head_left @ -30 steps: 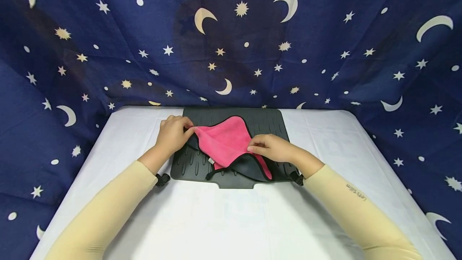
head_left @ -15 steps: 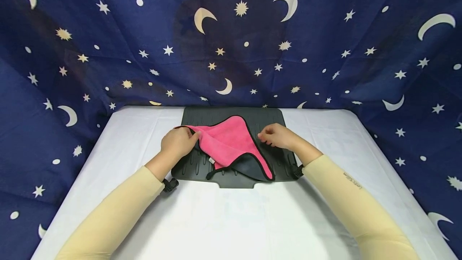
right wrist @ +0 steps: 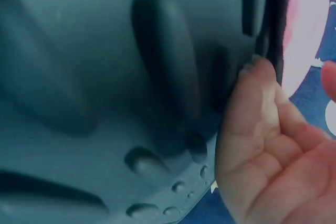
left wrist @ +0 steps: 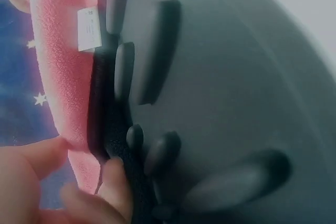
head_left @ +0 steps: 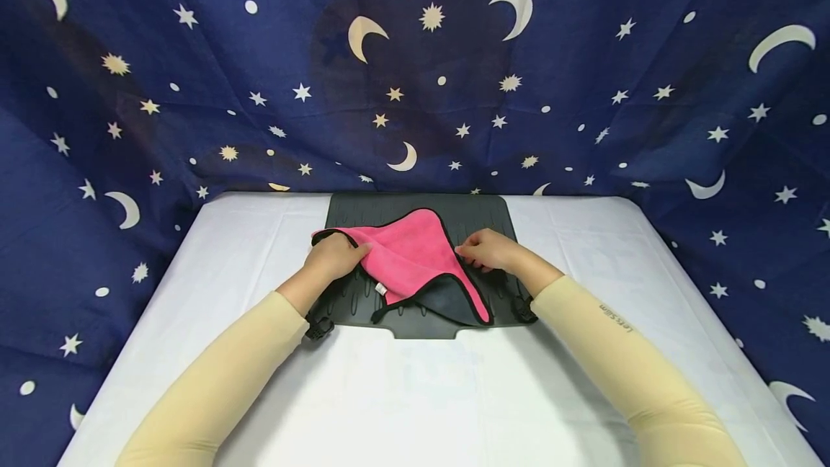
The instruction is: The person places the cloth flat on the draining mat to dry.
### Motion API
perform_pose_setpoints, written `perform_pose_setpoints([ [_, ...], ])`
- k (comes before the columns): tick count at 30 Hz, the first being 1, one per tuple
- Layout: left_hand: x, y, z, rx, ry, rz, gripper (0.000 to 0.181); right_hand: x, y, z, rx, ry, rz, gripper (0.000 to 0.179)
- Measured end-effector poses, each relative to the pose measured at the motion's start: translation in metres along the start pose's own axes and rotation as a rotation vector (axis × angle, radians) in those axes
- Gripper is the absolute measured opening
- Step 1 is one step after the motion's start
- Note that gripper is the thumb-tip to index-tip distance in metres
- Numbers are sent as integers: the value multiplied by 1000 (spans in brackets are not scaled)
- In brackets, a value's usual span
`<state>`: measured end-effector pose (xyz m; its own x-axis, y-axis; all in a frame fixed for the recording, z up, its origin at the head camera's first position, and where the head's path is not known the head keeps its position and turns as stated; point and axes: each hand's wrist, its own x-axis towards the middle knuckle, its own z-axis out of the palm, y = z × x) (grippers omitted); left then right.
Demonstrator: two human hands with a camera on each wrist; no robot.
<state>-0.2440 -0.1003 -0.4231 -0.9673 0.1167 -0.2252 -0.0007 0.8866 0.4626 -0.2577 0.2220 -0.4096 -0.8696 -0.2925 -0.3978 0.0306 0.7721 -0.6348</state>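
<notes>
A pink cleaning cloth (head_left: 405,243) with black trim and a dark underside lies rumpled on a dark grey ridged mat (head_left: 480,211). My left hand (head_left: 333,256) pinches its left side, thumb on the pink face and fingers underneath; the left corner drapes over the fingers. In the left wrist view, a white tag (left wrist: 89,29) hangs from the cloth's edge. At the right edge is my right hand (head_left: 489,249). The right wrist view has its fingers (right wrist: 257,98) low against the mat beside the black trim, with the thumb (right wrist: 329,80) apart from them.
A white-covered table (head_left: 428,402) carries the mat. The mat's tab (head_left: 424,332) points toward me. Behind and on both sides hangs a dark blue curtain (head_left: 246,56) with moons and stars.
My left hand has moved right and under the cloth's left side. My right hand let go of the right side, lifted away, then came back to the edge; the right corner lies flatter.
</notes>
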Motion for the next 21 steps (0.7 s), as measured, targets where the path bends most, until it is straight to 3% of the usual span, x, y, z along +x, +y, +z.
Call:
perform_pose_setpoints([
  [7, 7, 1, 6, -71, -41, 40, 57, 2, -1, 6, 37, 13, 42, 34],
  [14, 10, 2, 10, -293, 0, 39, 49, 4, 0, 9, 84, 4, 42, 30],
  [17, 11, -1, 12, -443, -18, 2, 40, 5, -2, 10, 99, -4, 25, 29],
  [21, 11, -4, 12, -619, -88, -100, 37, 4, -3, 11, 105, -20, 0, 27],
])
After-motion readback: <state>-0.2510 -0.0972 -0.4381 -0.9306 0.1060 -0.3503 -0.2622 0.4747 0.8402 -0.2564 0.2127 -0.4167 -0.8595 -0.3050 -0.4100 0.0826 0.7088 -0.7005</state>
